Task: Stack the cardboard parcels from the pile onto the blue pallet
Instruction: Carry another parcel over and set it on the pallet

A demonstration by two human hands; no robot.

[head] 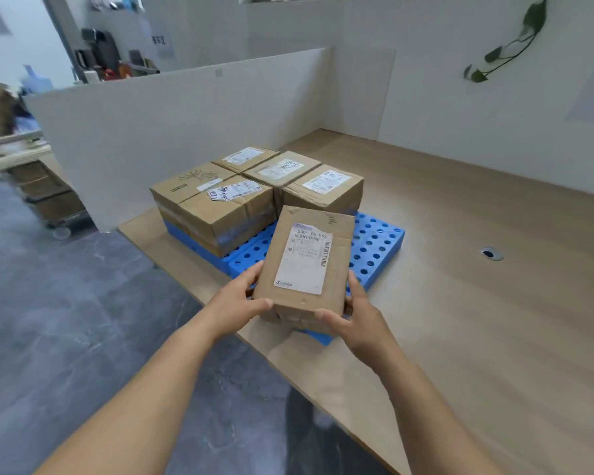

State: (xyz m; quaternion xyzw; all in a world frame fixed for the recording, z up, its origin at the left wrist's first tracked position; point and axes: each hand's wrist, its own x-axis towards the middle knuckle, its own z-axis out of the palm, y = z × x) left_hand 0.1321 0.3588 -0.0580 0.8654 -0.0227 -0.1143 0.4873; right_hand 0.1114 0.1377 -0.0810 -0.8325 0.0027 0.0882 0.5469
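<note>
The held parcel [306, 265] is flat, stiff cardboard, judged light. It sits over the near end of the blue pallet [374, 248], in front of the stacked parcels [227, 204]; contact underneath is unclear. The left grip [235, 305] and right grip [354, 323] clasp its near corners, thumbs on top. Side edges offer the surest hold; the label face looks slick.

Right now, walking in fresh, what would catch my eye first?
The left hand and right hand hold a labelled cardboard parcel at the centre, over the near edge of the blue pallet. Behind it, more parcels sit packed together on the pallet's far side, before a white partition.
</note>
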